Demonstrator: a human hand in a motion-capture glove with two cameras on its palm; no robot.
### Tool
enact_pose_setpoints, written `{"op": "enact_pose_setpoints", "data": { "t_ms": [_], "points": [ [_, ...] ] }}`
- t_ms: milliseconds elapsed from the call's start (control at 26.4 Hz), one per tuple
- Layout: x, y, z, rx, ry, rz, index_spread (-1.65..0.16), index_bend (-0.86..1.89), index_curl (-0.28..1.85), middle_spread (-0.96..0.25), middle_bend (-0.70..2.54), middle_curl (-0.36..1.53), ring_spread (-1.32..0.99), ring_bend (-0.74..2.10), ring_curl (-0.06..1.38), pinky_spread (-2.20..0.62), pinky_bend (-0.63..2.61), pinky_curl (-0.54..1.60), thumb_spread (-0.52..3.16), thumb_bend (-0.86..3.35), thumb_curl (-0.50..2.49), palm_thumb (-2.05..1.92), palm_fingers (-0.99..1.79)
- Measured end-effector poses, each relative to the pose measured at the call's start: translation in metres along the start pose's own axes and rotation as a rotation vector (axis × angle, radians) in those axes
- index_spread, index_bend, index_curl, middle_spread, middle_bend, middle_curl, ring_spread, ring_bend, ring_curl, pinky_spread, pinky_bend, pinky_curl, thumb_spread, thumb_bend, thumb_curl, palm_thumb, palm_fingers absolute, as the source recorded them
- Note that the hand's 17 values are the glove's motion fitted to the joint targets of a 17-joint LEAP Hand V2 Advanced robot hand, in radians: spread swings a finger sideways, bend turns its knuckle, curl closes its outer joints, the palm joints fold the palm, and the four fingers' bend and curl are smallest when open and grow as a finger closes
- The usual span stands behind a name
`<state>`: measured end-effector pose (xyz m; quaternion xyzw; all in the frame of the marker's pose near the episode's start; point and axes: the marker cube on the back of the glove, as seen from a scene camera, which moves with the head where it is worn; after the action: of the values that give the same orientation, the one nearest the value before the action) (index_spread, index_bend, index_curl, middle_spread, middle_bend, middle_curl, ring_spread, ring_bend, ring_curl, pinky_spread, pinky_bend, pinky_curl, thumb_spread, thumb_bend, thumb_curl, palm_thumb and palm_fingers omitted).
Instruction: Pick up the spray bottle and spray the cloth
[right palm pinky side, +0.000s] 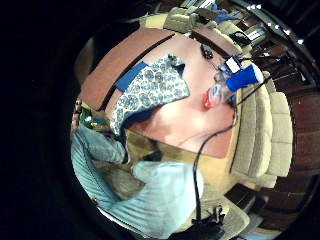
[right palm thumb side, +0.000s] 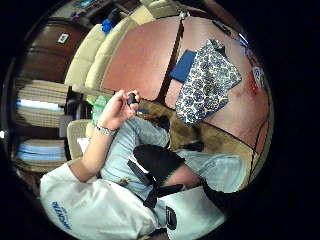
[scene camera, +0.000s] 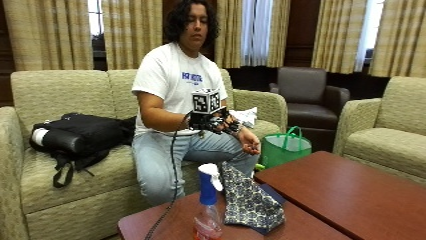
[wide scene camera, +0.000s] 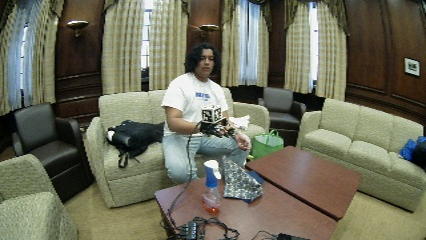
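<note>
So the person is sitting on the sofa (scene camera: 60, 165) with the gloved right hand (scene camera: 212, 122) held up in front of the chest, well above and apart from the table (scene camera: 346, 192). It's got nothing in it, but honestly I can't tell how far the fingers are curled, since the gear on the glove covers most of them in both outside views and neither palm view shows them. The bare left hand (right palm thumb side: 119, 109) rests over the lap and pinches some small dark thing I can't make out. The spray bottle (scene camera: 208, 202) stands upright on the near table, blue and white head on top and reddish liquid in the bottom; its base is cut off in the outside view. Just beside it lies the patterned cloth (scene camera: 249, 202), bunched up in a heap with one side hanging over the table edge toward the person. A flat blue thing (right palm thumb side: 182, 65) pokes out from under the cloth, mostly hidden.
</note>
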<state>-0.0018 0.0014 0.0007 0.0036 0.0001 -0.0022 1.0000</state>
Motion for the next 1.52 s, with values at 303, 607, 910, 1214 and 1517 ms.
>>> {"op": "enact_pose_setpoints", "data": {
  "t_ms": [303, 607, 910, 1214, 1517],
  "points": [
    [-0.001, 0.003, 0.0, -0.004, 0.01, -0.021, -0.39, 0.17, 0.14, -0.1, 0.25, 0.13, -0.08, 0.32, 0.13, 0.17, 0.31, 0.15, 0.65, 0.08, 0.14, 0.28, 0.35],
    [-0.001, 0.01, 0.002, 0.009, 0.004, 0.002, -0.44, 0.16, 0.18, -0.11, 0.24, 0.19, -0.1, 0.31, 0.16, 0.2, 0.3, 0.2, 0.79, 0.02, 0.19, 0.31, 0.34],
    [0.019, 0.019, 0.003, -0.008, -0.02, 0.042, -0.46, 0.16, 0.21, -0.11, 0.22, 0.23, -0.11, 0.31, 0.19, 0.21, 0.28, 0.23, 0.84, -0.02, 0.23, 0.32, 0.34],
    [0.037, 0.045, 0.019, -0.016, 0.015, 0.114, -0.47, 0.16, 0.23, -0.12, 0.21, 0.26, -0.11, 0.31, 0.21, 0.21, 0.27, 0.26, 0.86, -0.03, 0.26, 0.32, 0.34],
    [0.091, 0.045, 0.032, 0.003, -0.011, 0.26, -0.46, 0.07, 0.21, -0.11, 0.22, 0.28, -0.11, 0.34, 0.24, 0.21, 0.31, 0.29, 0.88, -0.03, 0.28, 0.33, 0.34]
  ]
}}
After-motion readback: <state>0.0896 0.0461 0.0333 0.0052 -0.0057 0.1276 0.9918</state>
